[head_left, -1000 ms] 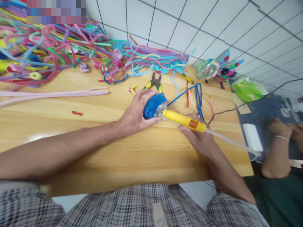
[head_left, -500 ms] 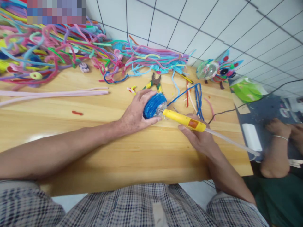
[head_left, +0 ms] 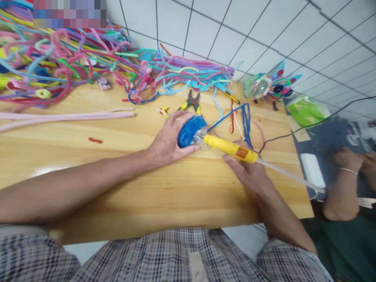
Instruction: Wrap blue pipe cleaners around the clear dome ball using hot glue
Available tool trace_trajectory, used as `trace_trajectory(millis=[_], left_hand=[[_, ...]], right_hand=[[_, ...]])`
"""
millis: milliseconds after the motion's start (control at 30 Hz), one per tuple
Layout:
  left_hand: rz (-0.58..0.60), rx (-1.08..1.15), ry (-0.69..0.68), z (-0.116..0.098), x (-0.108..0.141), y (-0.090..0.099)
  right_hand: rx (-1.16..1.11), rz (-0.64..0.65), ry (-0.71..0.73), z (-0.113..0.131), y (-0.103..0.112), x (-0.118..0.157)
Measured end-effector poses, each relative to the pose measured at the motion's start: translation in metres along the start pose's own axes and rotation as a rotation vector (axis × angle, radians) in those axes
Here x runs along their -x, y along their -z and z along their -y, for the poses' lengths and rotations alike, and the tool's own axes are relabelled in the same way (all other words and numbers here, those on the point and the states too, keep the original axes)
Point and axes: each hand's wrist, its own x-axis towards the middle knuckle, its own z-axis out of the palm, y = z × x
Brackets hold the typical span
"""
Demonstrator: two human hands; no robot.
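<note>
A rounded clear piece wrapped in blue pipe cleaner point(head_left: 189, 131) is held in my left hand point(head_left: 169, 139), fingers over its top and thumb below. My right hand point(head_left: 249, 170) grips a yellow glue gun point(head_left: 230, 148) with a clear glue stick point(head_left: 284, 175) coming out of its back. The gun's metal nozzle points left at the clear part of the wrapped piece; whether it touches is hard to tell. From the piece, a blue strand point(head_left: 226, 118) runs right to folded blue pipe cleaners point(head_left: 247, 123) on the table.
Pliers point(head_left: 194, 100) lie just behind my left hand. Piles of colourful pipe cleaners point(head_left: 194, 74) line the back and left. A decorated figure point(head_left: 279, 89) stands back right. A black cable point(head_left: 317, 122) crosses the right side, near another person's arm point(head_left: 343, 188).
My right hand and the glue gun have shifted slightly right. My left hand and the blue piece look the same. At the right, the other person's hand has moved slightly.
</note>
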Motion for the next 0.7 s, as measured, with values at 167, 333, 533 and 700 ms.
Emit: trace_trajectory(millis=[167, 333, 533, 700], left_hand=[[-0.004, -0.012, -0.008, 0.0, 0.0, 0.0], [-0.008, -0.01, -0.032, 0.001, 0.0, 0.001], [-0.023, -0.01, -0.053, 0.003, 0.002, 0.003], [-0.032, 0.015, -0.096, 0.009, 0.002, 0.004]], right_hand=[[-0.007, 0.007, 0.017, 0.001, 0.0, 0.0], [-0.02, -0.017, -0.004, 0.002, -0.001, -0.002], [-0.185, -0.242, -0.139, -0.01, 0.025, -0.001], [-0.169, -0.486, -0.368, -0.077, 0.081, -0.001]])
